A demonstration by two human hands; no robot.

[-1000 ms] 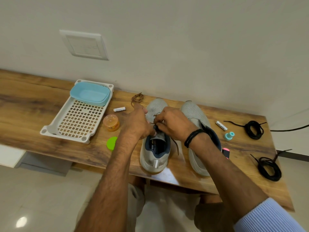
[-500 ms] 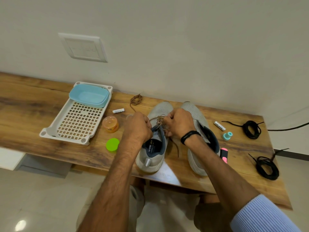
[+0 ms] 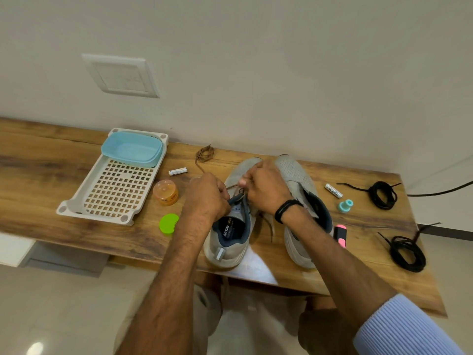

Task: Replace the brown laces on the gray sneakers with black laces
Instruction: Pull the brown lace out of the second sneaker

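The brown lace is being pinched by the right hand while the left hand is gripping the tongue of the sneaker, apparently steadying it.

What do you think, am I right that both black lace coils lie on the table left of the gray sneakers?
No. The head view shows both black lace coils lying on the table right of the gray sneakers, not left.

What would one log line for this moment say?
phase: unlacing gray mesh sneaker; left hand: grips its tongue; right hand: pinches brown lace; coiled black laces: untouched on wooden table
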